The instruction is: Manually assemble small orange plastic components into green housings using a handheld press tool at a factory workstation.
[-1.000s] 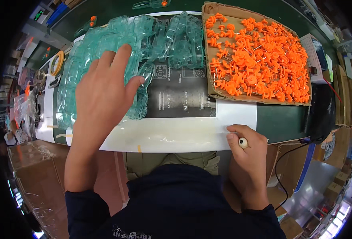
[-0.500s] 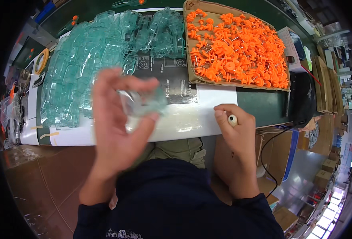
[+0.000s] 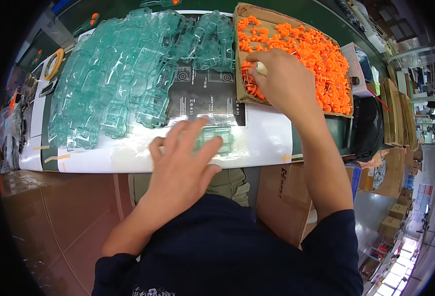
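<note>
My left hand has its fingers spread above the white work surface. Just beyond its fingertips lies a translucent green plastic casing, partly hidden by the fingers. My right hand reaches into a shallow cardboard box, its fingertips down at the orange plastic parts with metal pins. A cream-coloured handle is gripped in that hand; the tool's other end is hidden. Whether the fingertips pinch an orange part cannot be seen. To the left, many green casings lie in overlapping rows.
A printed black sheet lies between the casings and the white front strip. A roll of yellow tape rests at the far left. Right of the box are a white carton and a black mesh bag.
My left hand has let go of the green casing, which now lies on the table. My right hand has moved up from the table's front edge into the box, still with the cream handle.
</note>
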### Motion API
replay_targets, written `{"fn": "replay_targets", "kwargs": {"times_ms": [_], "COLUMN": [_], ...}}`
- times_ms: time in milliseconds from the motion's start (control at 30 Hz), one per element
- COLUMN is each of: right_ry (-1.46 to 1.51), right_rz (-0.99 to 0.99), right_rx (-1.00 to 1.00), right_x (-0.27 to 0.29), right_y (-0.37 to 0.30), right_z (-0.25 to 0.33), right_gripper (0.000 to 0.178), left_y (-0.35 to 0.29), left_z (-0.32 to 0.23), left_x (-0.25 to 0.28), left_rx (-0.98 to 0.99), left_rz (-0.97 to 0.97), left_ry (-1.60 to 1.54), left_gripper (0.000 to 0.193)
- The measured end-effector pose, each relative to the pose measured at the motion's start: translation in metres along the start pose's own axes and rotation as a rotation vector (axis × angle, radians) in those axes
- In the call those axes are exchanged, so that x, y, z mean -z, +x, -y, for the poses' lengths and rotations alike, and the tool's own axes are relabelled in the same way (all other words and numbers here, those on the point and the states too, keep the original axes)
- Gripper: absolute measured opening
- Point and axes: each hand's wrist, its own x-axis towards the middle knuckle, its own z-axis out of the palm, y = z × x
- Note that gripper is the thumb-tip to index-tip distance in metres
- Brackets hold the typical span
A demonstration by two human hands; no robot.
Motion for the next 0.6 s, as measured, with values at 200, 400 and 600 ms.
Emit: {"fn": "replay_targets", "kwargs": {"times_ms": [200,400,600], "right_ry": [-0.063,0.208,0.494], "right_rz": [0.050,-0.144,-0.248], "right_rx": [0.007,-0.030,-0.032], "right_x": [-0.007,0.004,0.018], "right_y": [0.003,-0.023,-0.057], "right_z": [-0.001,-0.014,-0.002], "right_gripper": [0.019,0.016,0.013], "left_y": [-0.001,0.001,0.000], "left_z": [0.005,0.008,0.020], "left_x": [-0.025,-0.019,-0.034], "left_rx": [-0.089,-0.187,-0.227], "left_rz": [-0.075,-0.135,-0.043], "left_ry": [-0.067,-0.195,-0.169], "left_gripper": [0.040,0.031,0.029]}}
